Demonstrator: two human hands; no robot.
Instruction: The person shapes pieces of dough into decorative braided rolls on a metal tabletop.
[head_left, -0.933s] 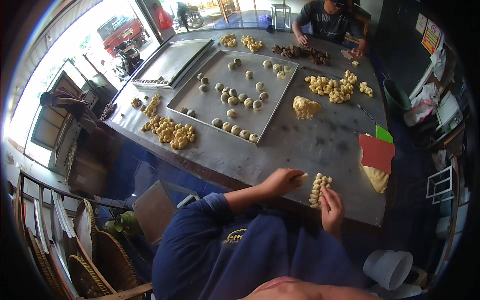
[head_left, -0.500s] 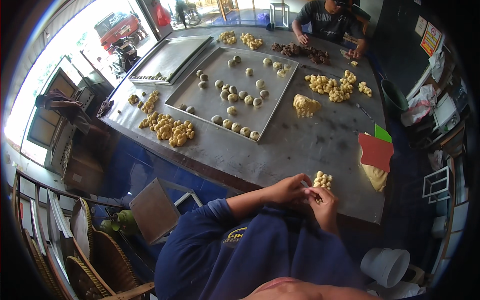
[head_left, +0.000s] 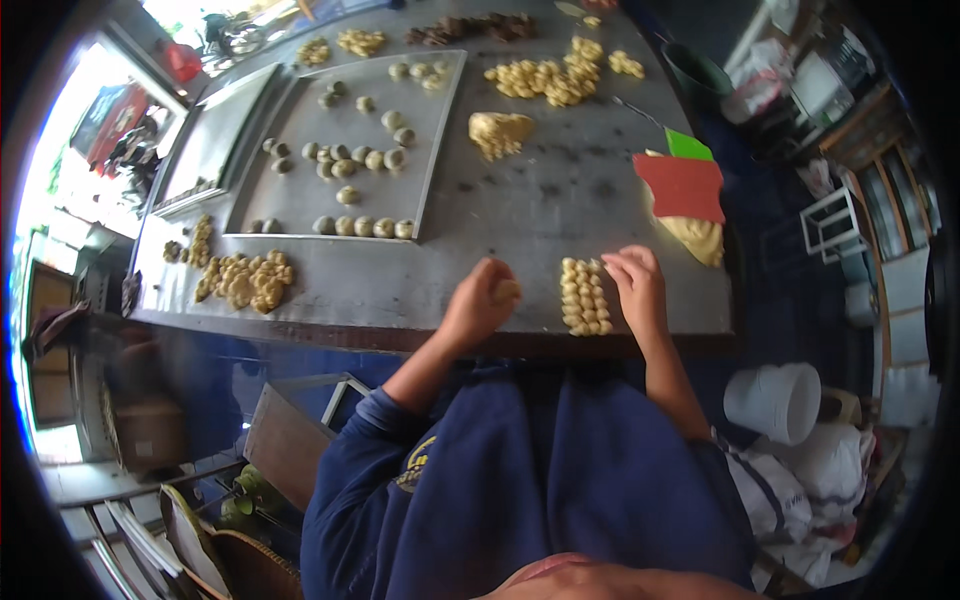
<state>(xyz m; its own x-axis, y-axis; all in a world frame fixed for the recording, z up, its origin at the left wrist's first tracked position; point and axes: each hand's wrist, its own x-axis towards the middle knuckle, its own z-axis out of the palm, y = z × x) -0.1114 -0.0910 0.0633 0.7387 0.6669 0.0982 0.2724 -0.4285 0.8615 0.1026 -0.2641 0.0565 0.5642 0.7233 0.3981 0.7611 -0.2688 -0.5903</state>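
My left hand [head_left: 485, 300] is closed around a lump of pale dough [head_left: 506, 292] just above the table's near edge. To its right, several small pale dough balls lie in rows [head_left: 582, 298]. My right hand [head_left: 637, 280] is at the top right of these rows, fingertips pinched; whether they hold anything is too small to tell. Farther right a red scraper [head_left: 678, 185] and a green one [head_left: 688, 143] rest on a mass of dough [head_left: 698, 237]. A crumbly yellow lump [head_left: 498, 133] lies farther back.
On the metal table [head_left: 540, 210] are a tray [head_left: 432, 160] of speckled balls, a second tray [head_left: 215, 140], piles of pale pieces [head_left: 243, 280] and brown pieces [head_left: 470, 28]. A green bucket [head_left: 697, 75] and white bucket [head_left: 772, 403] stand off the right side.
My hands have moved apart from their meeting point, the right going up beside the rows. The view has tilted, so the table sits higher and the co-worker has mostly left the picture.
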